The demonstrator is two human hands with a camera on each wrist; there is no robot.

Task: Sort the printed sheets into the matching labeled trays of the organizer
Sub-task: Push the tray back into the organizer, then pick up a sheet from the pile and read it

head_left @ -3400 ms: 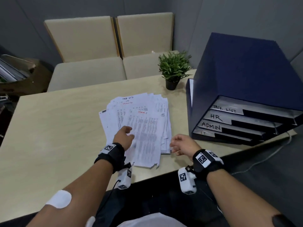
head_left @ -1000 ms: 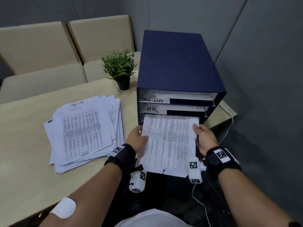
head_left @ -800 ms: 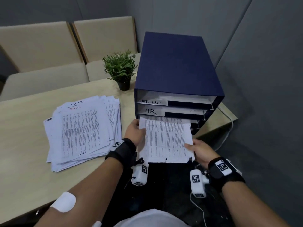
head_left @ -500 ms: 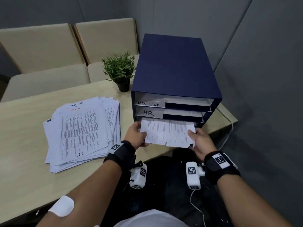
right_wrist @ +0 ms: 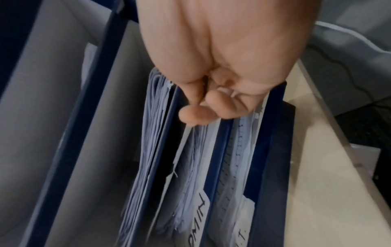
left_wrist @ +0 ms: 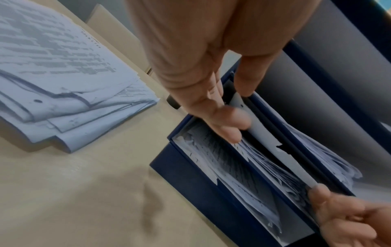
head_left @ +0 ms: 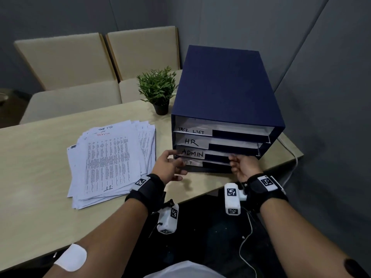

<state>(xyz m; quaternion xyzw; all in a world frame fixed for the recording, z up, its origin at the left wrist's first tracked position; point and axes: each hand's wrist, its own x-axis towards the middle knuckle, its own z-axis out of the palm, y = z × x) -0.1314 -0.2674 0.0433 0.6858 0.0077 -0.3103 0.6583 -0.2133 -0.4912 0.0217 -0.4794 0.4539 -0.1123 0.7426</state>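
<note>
My left hand (head_left: 169,167) and right hand (head_left: 242,167) are both at the front of the organizer (head_left: 222,93), level with the ADMIN tray (head_left: 193,153) — third slot from the top, just above the IT tray (head_left: 189,163). The sheet (left_wrist: 266,138) lies nearly fully inside that slot; only its near edge shows. My left fingers are extended and relaxed, touching that edge near the left corner. My right fingers are curled in against the edge on the right; whether they pinch it or only press, I cannot tell.

The relation that governs the next move: the unsorted stack (head_left: 111,159) lies on the surface (head_left: 36,161) to my left, just beside the organizer, its long axis running away from me. My left hand is nearer — I judge it should reach for the top sheet, marked IT at its near end.
</note>
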